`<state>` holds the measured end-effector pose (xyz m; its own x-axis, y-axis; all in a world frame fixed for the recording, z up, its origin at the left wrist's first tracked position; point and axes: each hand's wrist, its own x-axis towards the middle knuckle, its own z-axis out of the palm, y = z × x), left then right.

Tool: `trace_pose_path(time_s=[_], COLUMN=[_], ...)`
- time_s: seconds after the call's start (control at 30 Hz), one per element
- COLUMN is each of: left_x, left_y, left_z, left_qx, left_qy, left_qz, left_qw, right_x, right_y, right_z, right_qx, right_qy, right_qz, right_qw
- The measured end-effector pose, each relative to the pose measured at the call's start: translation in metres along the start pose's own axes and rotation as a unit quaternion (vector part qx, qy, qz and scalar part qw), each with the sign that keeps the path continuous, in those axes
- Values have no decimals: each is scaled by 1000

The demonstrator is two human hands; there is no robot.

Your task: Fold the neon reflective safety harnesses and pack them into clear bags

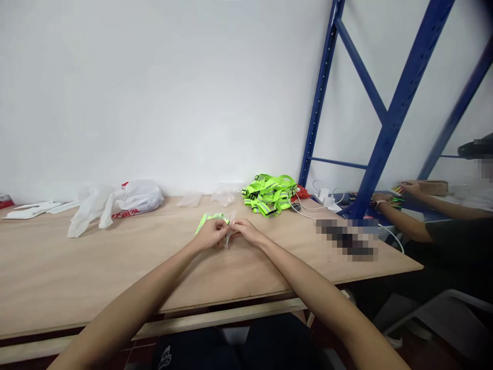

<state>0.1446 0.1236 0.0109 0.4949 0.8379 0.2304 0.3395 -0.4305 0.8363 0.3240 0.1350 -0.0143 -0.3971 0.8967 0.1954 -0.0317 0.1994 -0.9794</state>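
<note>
Both hands meet over the middle of the wooden table, pinching a small clear plastic bag point(230, 237) between them. My left hand point(211, 234) is closed, its fingers at the bag's left side. Closed as well, my right hand point(246, 231) grips the bag's right side with the fingertips. A neon-yellow reflective strap point(210, 219), folded up, lies just behind my left hand and is partly covered by it. Whether part of the strap is inside the bag, I cannot tell.
A heap of neon reflective straps point(269, 194) with black buckles lies behind my right hand. Clear bags point(225, 194) rest near the wall, a white carrier bag point(134, 198) to the left. Blue rack posts point(370, 174) stand right, where another person's arm point(408, 223) reaches over a bench.
</note>
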Motion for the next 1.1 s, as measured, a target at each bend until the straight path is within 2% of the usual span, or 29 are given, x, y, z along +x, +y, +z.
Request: trace_pose_path(time_s=[0.17, 0.3, 0.47, 0.67, 0.83, 1.0, 1.1], left_x=[2, 3, 1, -1, -2, -8, -10], left_y=[-1, -1, 2, 9, 8, 4, 4], left_z=[-5, -8, -12, -16, -11, -8, -6], left_qx=[-40, -12, 111, 260, 289, 266, 248], left_qy=[28, 82, 156, 190, 182, 165, 157], left_qz=[20, 39, 107, 130, 124, 152, 183], left_qw=[999, 996, 976, 938, 932, 938, 938], right_x=[1, 6, 6, -3, -10, -7, -2], right_y=[0, 6, 8, -2, -12, -14, -9], right_z=[-2, -7, -18, -16, -7, 0, 3], right_qx=[-48, -139, -294, -438, -513, -619, -626], right_qy=[13, 69, 149, 169, 149, 65, 33], right_qz=[-38, -62, -101, -144, -194, -316, -330], right_qw=[998, 986, 939, 871, 823, 716, 706])
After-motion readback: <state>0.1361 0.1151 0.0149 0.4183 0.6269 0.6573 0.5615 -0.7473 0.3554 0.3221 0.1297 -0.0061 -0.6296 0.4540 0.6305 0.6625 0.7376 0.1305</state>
